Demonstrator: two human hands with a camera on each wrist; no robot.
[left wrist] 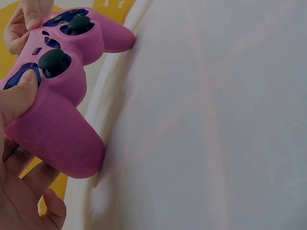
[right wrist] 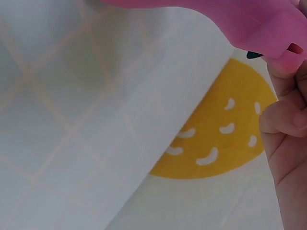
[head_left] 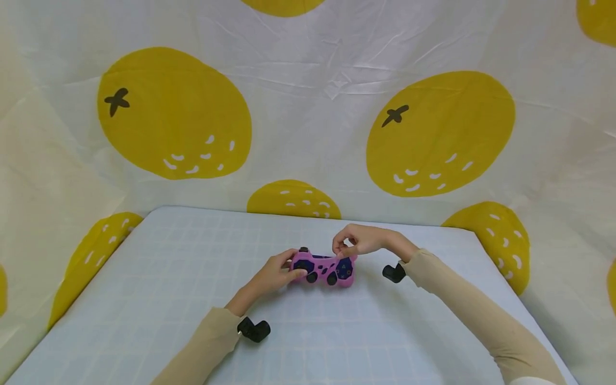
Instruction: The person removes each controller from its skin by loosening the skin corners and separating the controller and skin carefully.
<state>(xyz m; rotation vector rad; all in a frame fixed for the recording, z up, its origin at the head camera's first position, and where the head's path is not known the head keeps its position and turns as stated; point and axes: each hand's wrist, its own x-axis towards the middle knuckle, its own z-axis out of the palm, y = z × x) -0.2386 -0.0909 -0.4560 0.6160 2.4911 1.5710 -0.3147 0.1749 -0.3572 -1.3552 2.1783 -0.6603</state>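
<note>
A pink game controller with dark blue button areas and two black thumbsticks sits low over the pale checked table. My left hand grips its left handle, thumb lying on the face beside a stick. In the left wrist view the controller fills the left side, with my left hand curled round the handle. My right hand pinches the controller's upper right edge with its fingertips. The right wrist view shows only the controller's pink underside and the right hand curled beside it.
A white cloth backdrop printed with large yellow oranges rises behind and around the table. Black wrist cameras sit on both beige sleeves. The table's far edge lies just beyond the hands.
</note>
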